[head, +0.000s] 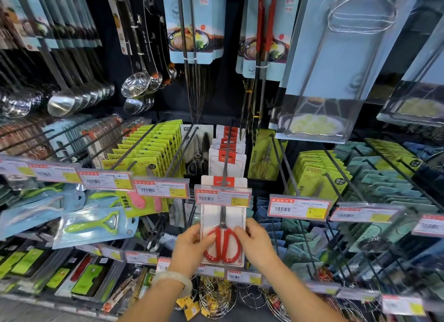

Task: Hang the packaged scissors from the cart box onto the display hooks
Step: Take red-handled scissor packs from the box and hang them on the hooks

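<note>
A white card pack of red-handled scissors (pixel 223 242) hangs at the front of a dark display hook (pixel 226 163), its red top tab threaded on the hook behind the price tag (pixel 222 197). My left hand (pixel 192 246) grips the pack's left edge, thumb on the front by the red handle. My right hand (pixel 257 243) grips the right edge. More of the same packs (pixel 227 155) hang further back on the same hook. The cart box is out of view.
Neighbouring hooks carry green packs (pixel 149 151) to the left, black-handled scissors (pixel 198 151), green and teal packs (pixel 317 175) to the right. Peelers (pixel 93 225) hang lower left, ladles (pixel 62 100) and large blue packs (pixel 336 57) above. Wire racks (pixel 216 295) hang below.
</note>
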Motion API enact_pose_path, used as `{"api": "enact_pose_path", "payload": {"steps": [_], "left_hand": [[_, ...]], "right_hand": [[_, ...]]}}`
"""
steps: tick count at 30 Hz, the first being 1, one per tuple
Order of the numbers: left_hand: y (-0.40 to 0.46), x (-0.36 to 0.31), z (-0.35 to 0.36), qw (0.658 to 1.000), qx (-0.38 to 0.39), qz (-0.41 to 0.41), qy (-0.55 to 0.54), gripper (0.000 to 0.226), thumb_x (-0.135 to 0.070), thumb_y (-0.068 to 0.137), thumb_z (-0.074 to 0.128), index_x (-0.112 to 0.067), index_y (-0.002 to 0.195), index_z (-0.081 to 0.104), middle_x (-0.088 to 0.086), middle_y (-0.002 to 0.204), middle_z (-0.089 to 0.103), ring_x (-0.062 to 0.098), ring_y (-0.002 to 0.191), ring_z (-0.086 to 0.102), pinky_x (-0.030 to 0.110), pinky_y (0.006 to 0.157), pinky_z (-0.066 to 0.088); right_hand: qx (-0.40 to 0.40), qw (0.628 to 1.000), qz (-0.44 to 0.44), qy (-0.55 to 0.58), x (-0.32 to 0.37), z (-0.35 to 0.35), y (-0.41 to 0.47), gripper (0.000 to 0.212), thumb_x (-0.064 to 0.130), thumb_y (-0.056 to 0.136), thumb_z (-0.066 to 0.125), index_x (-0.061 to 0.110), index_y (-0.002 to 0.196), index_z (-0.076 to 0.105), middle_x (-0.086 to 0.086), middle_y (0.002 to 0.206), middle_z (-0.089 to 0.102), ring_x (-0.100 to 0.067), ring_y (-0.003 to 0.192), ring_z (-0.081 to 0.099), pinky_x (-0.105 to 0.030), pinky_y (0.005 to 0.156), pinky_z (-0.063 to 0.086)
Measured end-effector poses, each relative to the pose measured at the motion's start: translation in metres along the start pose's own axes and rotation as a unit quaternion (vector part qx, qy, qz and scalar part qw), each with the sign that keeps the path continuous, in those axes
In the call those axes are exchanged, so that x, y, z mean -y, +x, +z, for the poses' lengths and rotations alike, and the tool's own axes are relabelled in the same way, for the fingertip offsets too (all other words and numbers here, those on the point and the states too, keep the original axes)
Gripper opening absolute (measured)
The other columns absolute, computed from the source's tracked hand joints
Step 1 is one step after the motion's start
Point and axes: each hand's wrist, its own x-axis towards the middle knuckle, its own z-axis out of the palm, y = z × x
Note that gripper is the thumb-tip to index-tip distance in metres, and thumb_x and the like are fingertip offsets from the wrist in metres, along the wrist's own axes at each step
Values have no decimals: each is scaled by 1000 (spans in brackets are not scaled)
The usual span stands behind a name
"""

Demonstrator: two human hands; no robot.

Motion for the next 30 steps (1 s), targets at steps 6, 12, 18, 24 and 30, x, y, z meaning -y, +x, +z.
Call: {"api": "enact_pose_path", "payload": {"steps": [6,12,18,24,30], "left_hand": [[-4,1,3,998,-34,-7,49,12,-9,87,64,-6,98,68,5,78,72,19,72,70,24,67,58],[-10,2,2,974,-62,-122,180,74,-24,82,71,-4,141,31,-1,131,47,29,126,48,35,102,41],[-58,9,64,862,41,-136,487,57,-30,89,57,-5,136,36,13,134,49,28,126,47,33,103,41],[-110,-12,232,772,190,17,607,55,-35,86,58,-11,133,39,16,135,43,36,126,41,45,104,39],[-175,-43,430,705,308,185,611,58,-34,88,59,-11,136,37,16,136,41,36,128,39,45,104,38]], "right_hand": [[14,998,6,-56,4,-1,3,23,25,98,43,11,113,53,-5,108,62,-14,90,59,-23,76,51],[90,985,42,-141,-1,-18,-11,50,39,96,45,11,136,36,-9,135,51,-25,124,50,-31,98,41],[176,957,78,-218,-55,-74,-51,53,38,96,46,9,139,32,-8,141,43,-24,128,45,-27,97,39],[140,940,95,-296,-128,-188,-112,45,38,88,56,14,125,47,-11,131,54,-26,117,54,-30,91,45],[-12,928,179,-326,-212,-362,-200,51,38,87,56,12,129,43,-15,129,53,-30,118,52,-35,92,46]]}}
